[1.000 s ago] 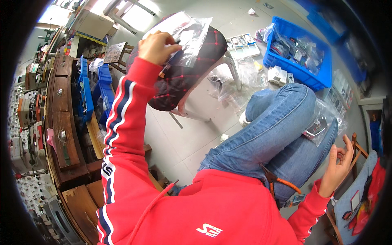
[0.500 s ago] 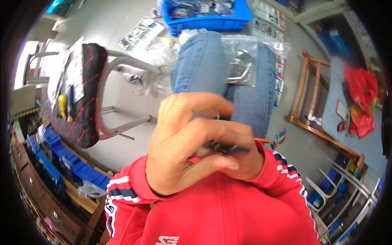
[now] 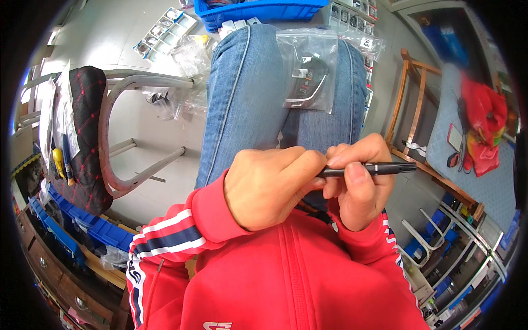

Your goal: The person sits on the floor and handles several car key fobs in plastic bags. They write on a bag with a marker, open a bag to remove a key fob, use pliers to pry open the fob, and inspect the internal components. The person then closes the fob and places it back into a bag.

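Note:
A slim black pen-shaped tool with a thin silver band lies sideways between my hands, in front of my red jacket. My left hand is closed, its fingertips pinching the tool's left end. Wrapped round the middle is my right hand, thumb on top, and the narrow, ridged tip sticks out to the right. On my thighs, beyond the hands, rests a clear zip bag holding a curved silver metal piece and a dark part.
Past my knees stand a blue crate and white compartment trays of small parts. At left, a chair with a black quilted cushion carries a yellow-handled tool and a brush. A wooden-framed seat is at right.
My hands were overlapped and blurred around a dark object. Now they are side by side, the right one further right, and the black tool shows between and beyond them. The view has shifted slightly.

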Demonstrator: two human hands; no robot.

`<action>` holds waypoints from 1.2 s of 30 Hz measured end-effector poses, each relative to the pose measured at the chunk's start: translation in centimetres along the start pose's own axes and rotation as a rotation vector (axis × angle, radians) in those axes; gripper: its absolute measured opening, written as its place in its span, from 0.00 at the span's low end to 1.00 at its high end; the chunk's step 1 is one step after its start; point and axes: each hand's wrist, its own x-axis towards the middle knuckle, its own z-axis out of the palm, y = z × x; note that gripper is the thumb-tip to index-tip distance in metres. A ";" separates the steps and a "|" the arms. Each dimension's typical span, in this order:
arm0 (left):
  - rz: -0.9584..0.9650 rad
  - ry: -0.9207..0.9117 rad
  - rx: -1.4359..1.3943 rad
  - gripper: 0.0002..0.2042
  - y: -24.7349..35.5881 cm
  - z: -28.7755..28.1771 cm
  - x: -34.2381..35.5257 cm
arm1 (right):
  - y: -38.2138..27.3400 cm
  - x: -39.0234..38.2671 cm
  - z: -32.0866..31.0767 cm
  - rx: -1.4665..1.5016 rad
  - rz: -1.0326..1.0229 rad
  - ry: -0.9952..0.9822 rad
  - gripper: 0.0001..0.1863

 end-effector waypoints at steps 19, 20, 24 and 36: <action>-0.430 -0.152 -0.270 0.09 -6.5 -8.5 9.5 | 0.5 3.8 -2.3 -0.124 -0.517 0.222 0.14; -0.473 -0.129 -0.342 0.09 -6.7 -8.8 9.4 | 0.5 4.2 -2.1 -0.182 -0.506 0.202 0.14; -0.310 -0.195 -0.106 0.14 -8.2 -9.3 9.5 | 1.7 6.5 -0.6 -0.275 -0.448 0.134 0.14; -0.433 -0.022 -0.308 0.13 -7.8 -8.7 8.5 | 4.4 10.1 -1.2 -0.132 -0.517 0.066 0.09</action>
